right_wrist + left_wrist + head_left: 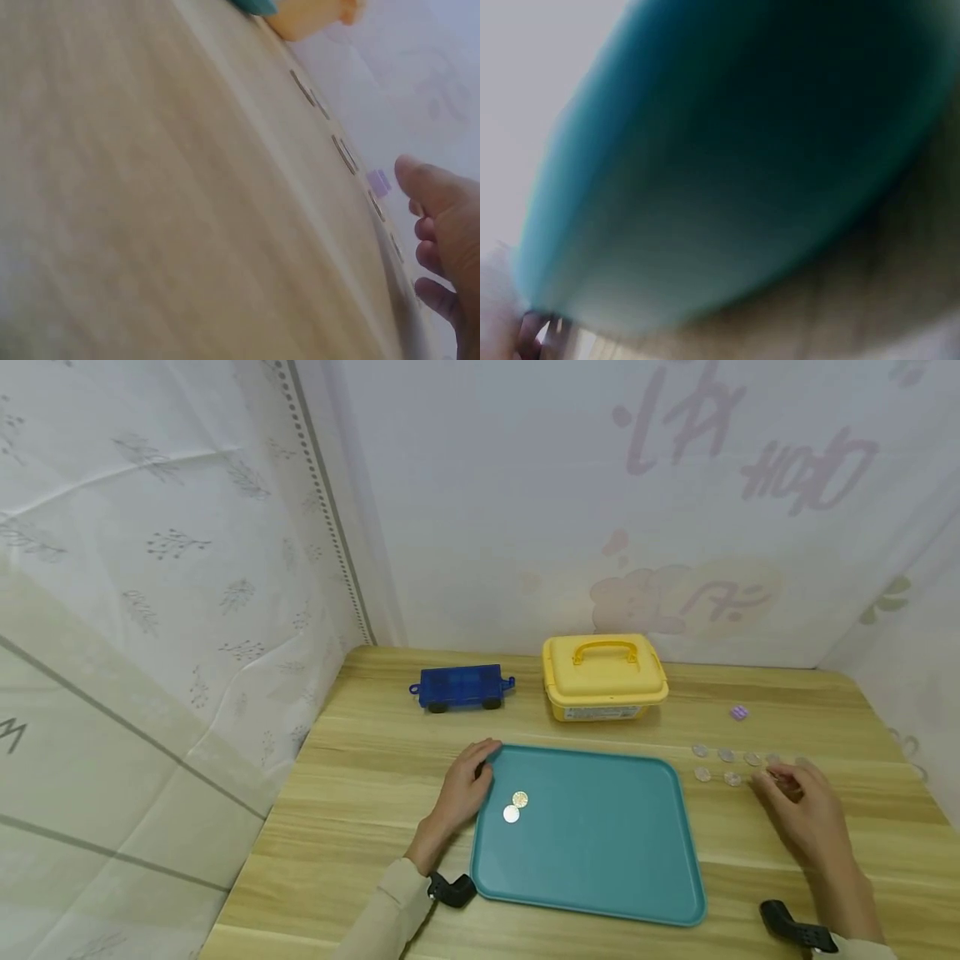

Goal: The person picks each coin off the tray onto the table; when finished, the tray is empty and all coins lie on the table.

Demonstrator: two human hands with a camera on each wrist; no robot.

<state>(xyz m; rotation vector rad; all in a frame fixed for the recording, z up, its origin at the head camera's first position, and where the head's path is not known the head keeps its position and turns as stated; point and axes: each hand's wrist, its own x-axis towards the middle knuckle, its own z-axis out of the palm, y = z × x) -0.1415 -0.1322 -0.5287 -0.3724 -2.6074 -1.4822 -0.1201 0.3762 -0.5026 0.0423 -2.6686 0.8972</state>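
Observation:
My left hand (462,785) holds the far left corner of a teal rectangular tray (600,835), its fingers at the rim. The left wrist view is filled by the blurred tray (705,187). Two round coins, one golden (520,799) and one paler (512,814), lie touching on the tray's left part. My right hand (806,806) is over two rows of shiny coins (725,754) to the right of the tray. Its thumb and fingertips are close together at the nearer row; whether a coin is between them is hidden. The right wrist view shows the thumb (427,187) and bent fingers.
A yellow lidded box (603,677) with a handle stands behind the tray. To its left is a blue wheeled toy wagon (461,687). A small purple piece (738,712) lies beyond the coins. Printed cloth (480,527) hangs behind the wooden table (337,835).

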